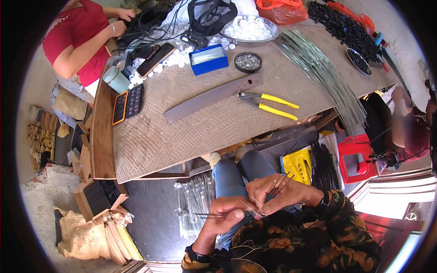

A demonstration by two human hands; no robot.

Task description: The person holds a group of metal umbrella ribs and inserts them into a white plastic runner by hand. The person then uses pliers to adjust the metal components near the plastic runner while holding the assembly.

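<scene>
Both hands meet low in front of me, above my lap. My left hand (224, 214) is closed around a few thin dark wires (204, 214) that stick out on its left side. My right hand (287, 194) pinches more thin dark wires, which fan upward between its fingers. The fingertips of the two hands come together at some thin, pale wire ends (257, 207). Whether those ends are joined is too small to tell. Just left of my knees lies a batch of silvery wire pieces (195, 200).
Yellow-handled pliers (278, 105), a flat metal bar (205, 100), a blue box (208, 59) and a long wire bundle (318, 68) lie on the table (182, 145). A red stool (357, 159) stands right. Another person in red (84, 41) works at far left.
</scene>
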